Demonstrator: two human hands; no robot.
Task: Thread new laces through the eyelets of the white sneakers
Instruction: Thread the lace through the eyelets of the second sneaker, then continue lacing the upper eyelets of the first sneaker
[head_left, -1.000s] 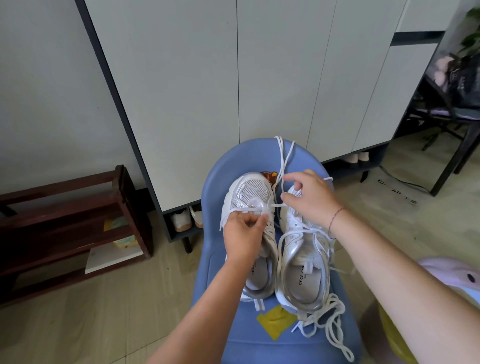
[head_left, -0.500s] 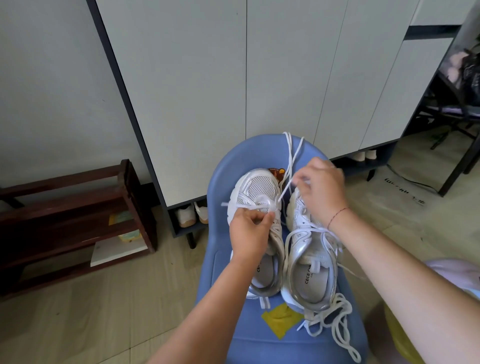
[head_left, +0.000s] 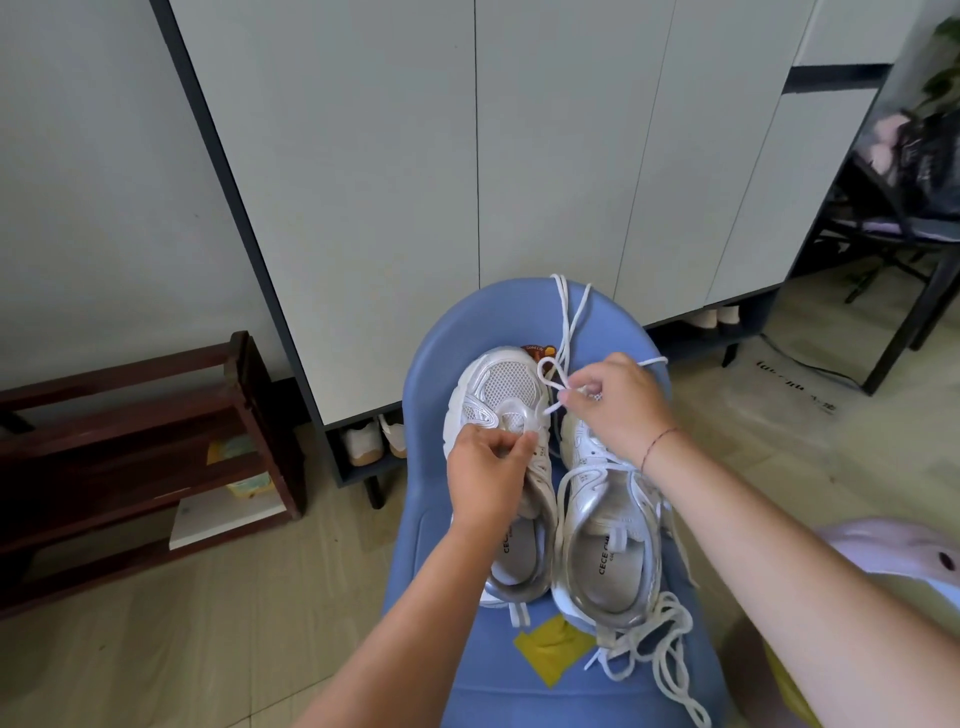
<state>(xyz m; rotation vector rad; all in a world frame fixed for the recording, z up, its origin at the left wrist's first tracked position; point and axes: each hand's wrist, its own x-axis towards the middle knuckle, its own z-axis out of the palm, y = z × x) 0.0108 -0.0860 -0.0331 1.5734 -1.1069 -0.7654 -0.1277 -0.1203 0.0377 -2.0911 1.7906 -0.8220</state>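
Two white sneakers stand side by side on a blue chair, toes pointing away from me. My left hand pinches the lace area at the front of the left sneaker. My right hand hovers over the toe of the right sneaker and pinches a new white lace. That lace forms a small loop between the shoes, and its long ends trail over the chair's far edge. My hands hide the front eyelets.
A tangle of greyer laces and a yellow piece lie on the chair's near part. White cabinet doors stand behind, with shoes under them. A dark wooden rack is at the left, a black chair at the right.
My right hand has drawn the new lace back toward me, so it now curls into a small loop between the toes. My left hand keeps its pinch on the left sneaker.
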